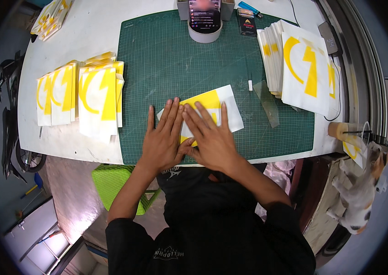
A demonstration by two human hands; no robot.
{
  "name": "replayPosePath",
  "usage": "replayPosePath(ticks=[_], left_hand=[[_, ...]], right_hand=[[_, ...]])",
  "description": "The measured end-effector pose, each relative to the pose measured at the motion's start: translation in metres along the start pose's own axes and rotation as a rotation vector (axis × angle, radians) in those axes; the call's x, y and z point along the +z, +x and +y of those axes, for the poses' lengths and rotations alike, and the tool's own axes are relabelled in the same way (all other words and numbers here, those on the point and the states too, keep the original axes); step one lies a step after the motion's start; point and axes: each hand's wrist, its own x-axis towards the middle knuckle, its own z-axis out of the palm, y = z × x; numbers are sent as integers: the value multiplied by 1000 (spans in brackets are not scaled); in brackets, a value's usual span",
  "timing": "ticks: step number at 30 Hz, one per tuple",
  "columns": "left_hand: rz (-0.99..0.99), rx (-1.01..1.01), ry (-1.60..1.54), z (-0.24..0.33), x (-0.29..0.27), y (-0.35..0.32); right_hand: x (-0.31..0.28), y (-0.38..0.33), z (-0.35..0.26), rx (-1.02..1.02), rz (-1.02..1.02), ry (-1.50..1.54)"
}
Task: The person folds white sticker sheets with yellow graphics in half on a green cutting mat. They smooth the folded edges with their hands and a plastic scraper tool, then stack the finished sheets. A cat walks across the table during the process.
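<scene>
A white sheet with a yellow print lies slantwise near the front of the green cutting mat. My left hand rests flat over the sheet's left end, fingers stretched forward. Beside it, my right hand presses on the sheet's middle with its fingers spread. The hands meet near the thumbs and hide much of the sheet, so I cannot tell whether it is folded. Neither hand grips anything.
Stacks of yellow-printed white sheets stand at the left and right. A phone sits in a white holder at the back, near a small dark box. A clear strip lies on the mat. A cat lies at right.
</scene>
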Motion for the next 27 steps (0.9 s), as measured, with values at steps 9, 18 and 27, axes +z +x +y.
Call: replayPosePath(ticks=[9,18,27], left_hand=[[-32,-28,-63,1,0,-1],[97,41,-95,42,17,47],[114,12,-112,44,22,49]], right_hand=[[-24,-7,73,131,49,-158],[-28,-12,72,123,49,-92],[-18,-77,40,152,-57,-127]])
